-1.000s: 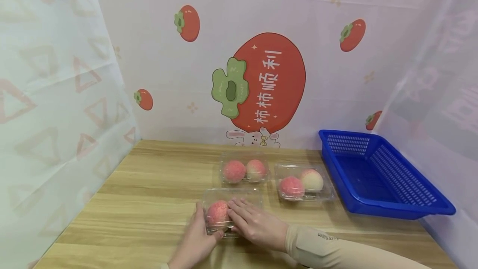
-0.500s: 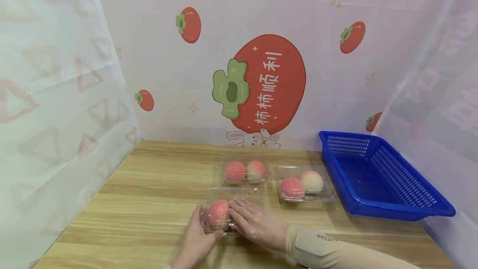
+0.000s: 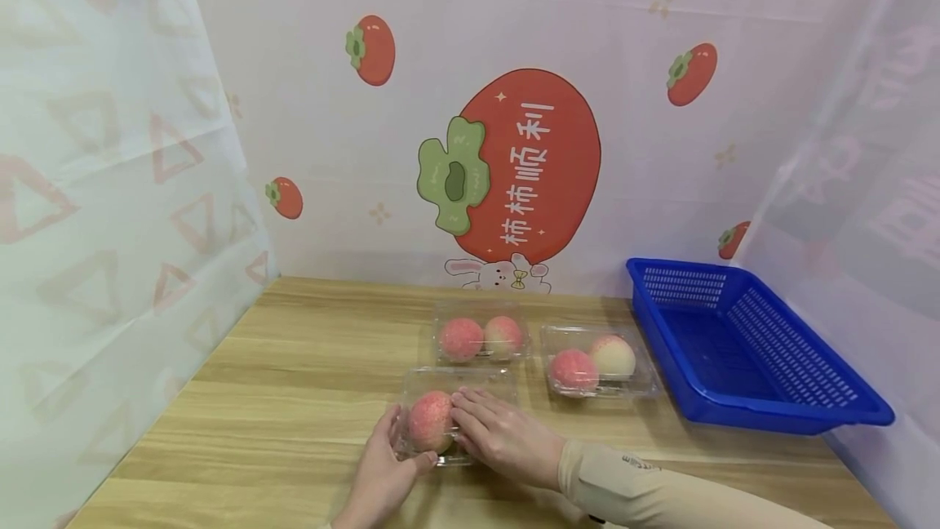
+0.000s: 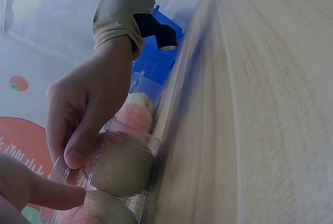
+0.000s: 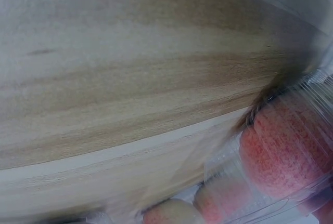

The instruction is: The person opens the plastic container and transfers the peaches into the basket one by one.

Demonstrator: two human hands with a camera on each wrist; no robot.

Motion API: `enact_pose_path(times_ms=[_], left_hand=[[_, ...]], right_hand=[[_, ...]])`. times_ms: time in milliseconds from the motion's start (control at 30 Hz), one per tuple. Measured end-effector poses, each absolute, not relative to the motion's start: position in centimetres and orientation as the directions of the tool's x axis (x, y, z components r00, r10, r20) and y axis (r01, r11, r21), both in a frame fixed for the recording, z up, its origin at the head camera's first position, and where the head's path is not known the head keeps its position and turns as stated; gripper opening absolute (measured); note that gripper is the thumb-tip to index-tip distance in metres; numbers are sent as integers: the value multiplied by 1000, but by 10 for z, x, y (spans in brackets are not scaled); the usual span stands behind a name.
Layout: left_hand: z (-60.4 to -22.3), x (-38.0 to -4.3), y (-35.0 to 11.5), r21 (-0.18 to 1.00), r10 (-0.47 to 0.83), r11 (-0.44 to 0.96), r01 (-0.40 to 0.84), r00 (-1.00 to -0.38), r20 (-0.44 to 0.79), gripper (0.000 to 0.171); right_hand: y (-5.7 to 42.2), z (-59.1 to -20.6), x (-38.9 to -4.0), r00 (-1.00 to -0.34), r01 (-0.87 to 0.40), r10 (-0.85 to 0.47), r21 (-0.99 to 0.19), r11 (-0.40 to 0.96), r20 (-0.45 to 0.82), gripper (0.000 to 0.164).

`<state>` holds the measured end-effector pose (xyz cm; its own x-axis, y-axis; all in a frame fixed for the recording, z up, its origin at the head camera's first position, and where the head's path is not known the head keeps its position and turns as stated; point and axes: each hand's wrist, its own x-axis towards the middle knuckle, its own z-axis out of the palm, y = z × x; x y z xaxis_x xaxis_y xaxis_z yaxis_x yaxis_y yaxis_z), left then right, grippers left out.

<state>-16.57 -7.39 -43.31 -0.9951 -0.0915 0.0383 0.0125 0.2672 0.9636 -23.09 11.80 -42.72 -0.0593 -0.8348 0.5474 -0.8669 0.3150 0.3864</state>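
A clear plastic clamshell box [image 3: 463, 377] lies on the table at the front middle, its lid over a pink and cream peach [image 3: 431, 421]. My left hand [image 3: 382, 468] grips its left side, fingers around the far corner and thumb at the front edge. Across the right half of the lid, my right hand [image 3: 510, 437] presses with straight fingers held together, hiding part of the contents. In the left wrist view, a second peach [image 4: 122, 167] shows under that hand, and its thumb meets the upper front edge of the box.
Just behind stands another clear box [image 3: 481, 310] with two peaches. A third such box [image 3: 565, 339] lies to the right, also with two. Beside it a blue plastic basket [image 3: 786, 416] stands at the right edge of the wooden table [image 3: 294, 382].
The left hand and the left end of the box have shifted very slightly. The right hand stays on the lid; the other boxes and the basket have not moved.
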Motion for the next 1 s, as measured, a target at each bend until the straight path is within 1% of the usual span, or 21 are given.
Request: enact_pose_path(times_ms=[433, 667, 833, 1000], left_hand=[[-436, -167, -75, 970, -84, 239, 39, -995, 60, 85], [-435, -167, -74, 974, -79, 223, 45, -995, 65, 85], [-433, -167, -73, 976, -86, 215, 29, -995, 49, 85], [-433, -167, -73, 979, -96, 202, 4, -995, 24, 85]], right_hand=[[118, -425, -233, -71, -870, -840, 379, 317, 538, 32], [118, -422, -233, -74, -859, -846, 397, 323, 529, 30], [117, -420, -233, -69, -862, -844, 395, 319, 531, 29], [118, -421, -233, -78, -866, -849, 386, 317, 522, 30]])
